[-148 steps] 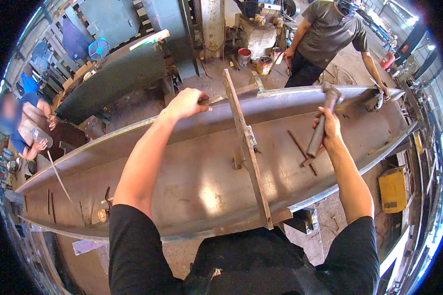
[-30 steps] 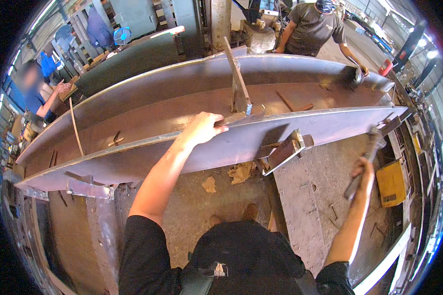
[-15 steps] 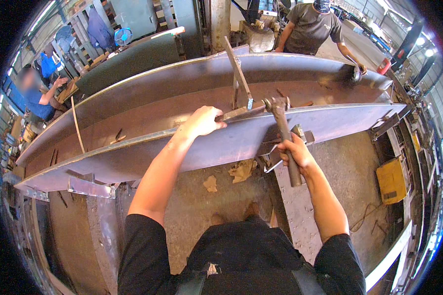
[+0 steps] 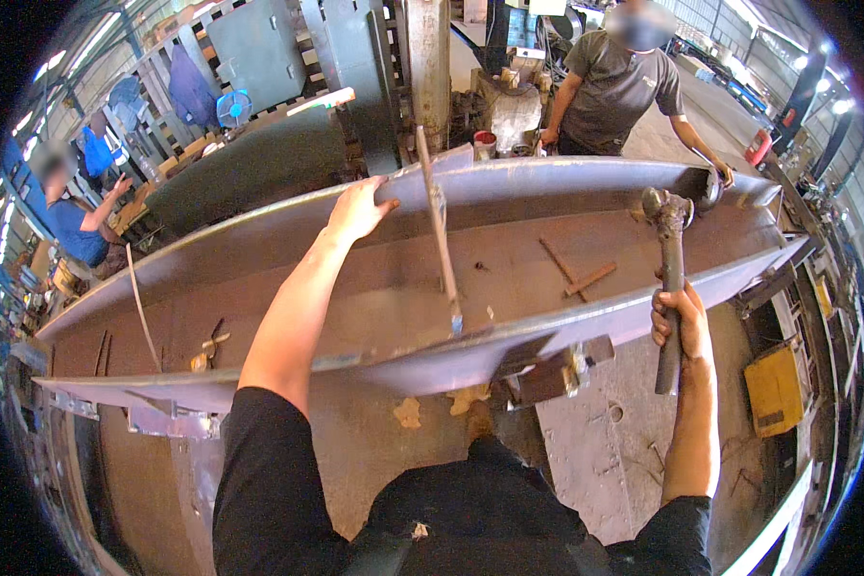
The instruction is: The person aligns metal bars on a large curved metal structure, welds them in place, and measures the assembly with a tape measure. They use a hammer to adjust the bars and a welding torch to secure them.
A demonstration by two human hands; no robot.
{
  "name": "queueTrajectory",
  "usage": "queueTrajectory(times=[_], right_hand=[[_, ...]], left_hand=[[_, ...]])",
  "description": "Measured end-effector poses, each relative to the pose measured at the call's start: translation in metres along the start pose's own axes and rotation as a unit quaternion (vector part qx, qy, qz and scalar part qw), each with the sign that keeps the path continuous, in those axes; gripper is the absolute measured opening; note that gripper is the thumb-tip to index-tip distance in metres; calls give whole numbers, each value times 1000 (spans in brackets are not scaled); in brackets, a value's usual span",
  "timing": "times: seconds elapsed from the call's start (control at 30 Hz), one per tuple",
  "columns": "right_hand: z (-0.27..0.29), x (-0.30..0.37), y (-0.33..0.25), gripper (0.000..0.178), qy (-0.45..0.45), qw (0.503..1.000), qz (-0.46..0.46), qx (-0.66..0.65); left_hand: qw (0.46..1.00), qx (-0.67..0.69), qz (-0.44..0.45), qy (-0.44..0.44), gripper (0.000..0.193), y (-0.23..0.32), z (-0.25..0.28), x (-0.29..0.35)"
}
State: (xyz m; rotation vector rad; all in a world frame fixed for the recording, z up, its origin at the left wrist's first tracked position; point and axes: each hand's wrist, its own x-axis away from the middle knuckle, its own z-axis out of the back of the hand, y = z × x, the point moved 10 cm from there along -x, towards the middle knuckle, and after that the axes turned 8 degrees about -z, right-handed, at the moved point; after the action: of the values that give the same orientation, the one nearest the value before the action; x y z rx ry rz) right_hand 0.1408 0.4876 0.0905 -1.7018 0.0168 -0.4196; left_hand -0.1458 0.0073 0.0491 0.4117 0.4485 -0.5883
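A long, curved steel trough with two upright side plates (image 4: 586,178) and a rusty floor spans the view. Reaching across it, my left hand (image 4: 358,211) grips the top edge of the far plate, fingers over the rim and thumb on the inner side. My right hand (image 4: 684,322) is wrapped round the handle of a hammer (image 4: 671,259), held upright over the near plate's right part, head up. A narrow metal bar (image 4: 437,226) stands slanted across the trough, to the right of my left hand.
Rusty metal strips (image 4: 590,278) lie inside the trough; a thin curved strip (image 4: 144,312) crosses it at left. A bracket (image 4: 562,374) juts from the near plate. A co-worker (image 4: 624,91) touches the far right end; another person (image 4: 72,216) sits left. A yellow box (image 4: 774,389) stands right.
My left hand has moved from the near plate's edge to the far plate's edge. My right hand has moved right with the hammer. The view has shifted, showing more of the trough's floor.
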Motion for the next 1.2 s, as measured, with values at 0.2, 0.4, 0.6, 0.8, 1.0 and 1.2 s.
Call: queueTrajectory(times=[0.2, 0.4, 0.6, 0.8, 1.0, 1.2], right_hand=[[79, -101, -33, 23, 94, 995, 44, -7], [145, -203, -101, 17, 106, 971, 133, -168], [-16, -290, -41, 32, 253, 950, 171, -67], [-218, -247, 72, 25, -116, 977, -143, 104], [-71, -207, -3, 30, 16, 983, -25, 184], [132, -243, -111, 23, 215, 962, 138, -101]], left_hand=[[985, 21, 21, -170, 62, -22, -81, -90], [975, 57, 2, -215, 54, -43, -96, -105], [977, 76, -10, -199, 51, -47, -102, -111], [965, 104, -22, -240, 51, -53, -96, -105], [957, 93, -29, -273, 57, -49, -86, -99], [967, 99, -44, -232, 53, -49, -95, -108]])
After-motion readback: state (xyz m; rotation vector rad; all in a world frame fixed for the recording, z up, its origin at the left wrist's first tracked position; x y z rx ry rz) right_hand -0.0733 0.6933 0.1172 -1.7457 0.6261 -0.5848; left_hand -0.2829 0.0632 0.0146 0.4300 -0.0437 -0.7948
